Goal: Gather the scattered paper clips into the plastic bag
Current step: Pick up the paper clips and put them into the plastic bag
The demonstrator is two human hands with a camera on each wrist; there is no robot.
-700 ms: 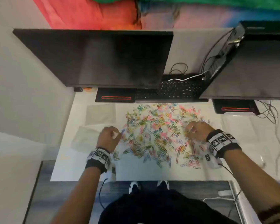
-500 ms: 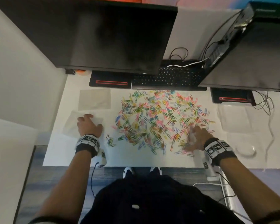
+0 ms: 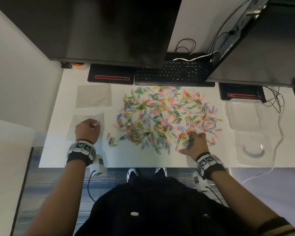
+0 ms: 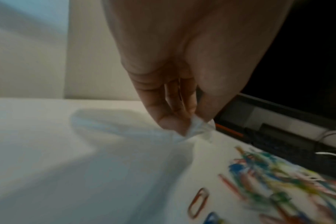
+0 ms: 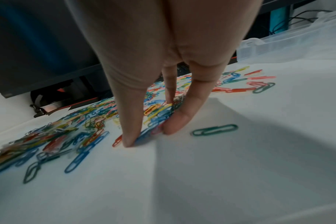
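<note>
Several coloured paper clips (image 3: 167, 116) lie spread over the middle of the white desk (image 3: 134, 159). My left hand (image 3: 88, 129) sits on a clear plastic bag (image 3: 99, 116) at the left of the desk. In the left wrist view its fingers (image 4: 167, 121) pinch a raised corner of the plastic bag (image 4: 197, 128). My right hand (image 3: 193, 143) is at the pile's near right edge. The right wrist view shows its thumb and fingers (image 5: 175, 124) closing round a clump of paper clips (image 5: 159, 113) on the desk.
A second clear bag (image 3: 94, 95) lies behind the first. Two dark monitors (image 3: 109, 28) overhang a keyboard (image 3: 172, 74) at the back. Clear plastic boxes (image 3: 245, 114) and cables (image 3: 276, 103) occupy the right side. The desk's front edge runs just before my wrists.
My left hand left the pile's left edge, moved left onto the bag and pinched its corner. My right hand slid toward the pile's near edge and closed on clips.
</note>
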